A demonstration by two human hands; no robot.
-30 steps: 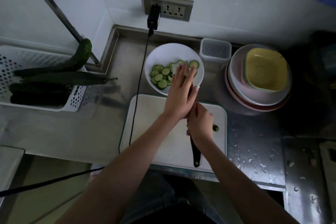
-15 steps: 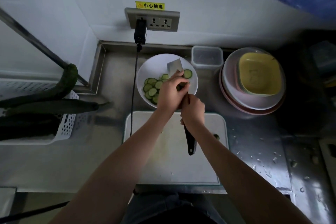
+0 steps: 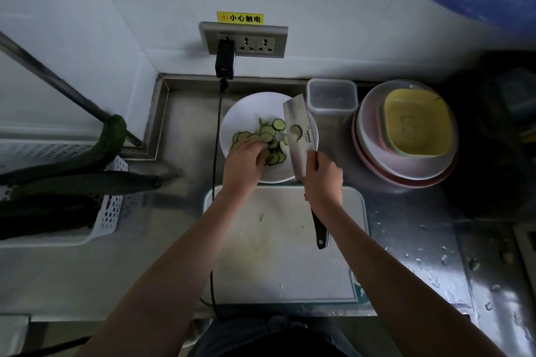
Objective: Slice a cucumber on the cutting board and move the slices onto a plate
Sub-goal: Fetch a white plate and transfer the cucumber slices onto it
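— What does the head camera show at the centre of the frame?

— My right hand is wrapped round the black handle of the broad steel cleaver, its blade reaching up over the right side of the round white plate. One thin green cucumber slice clings to the flat of the blade.

— And your left?

— My left hand lies over the plate's lower left, fingers loosely bent down onto the pile of cucumber slices – touching them, though I can't tell whether it pinches any.

— The board?

— The white rectangular cutting board sits just below the plate, with only small green scraps on it.

— Elsewhere?

— Whole dark cucumbers lie across a white perforated basket at the left edge; a stack of pale bowls topped by a yellow square dish stands at right.
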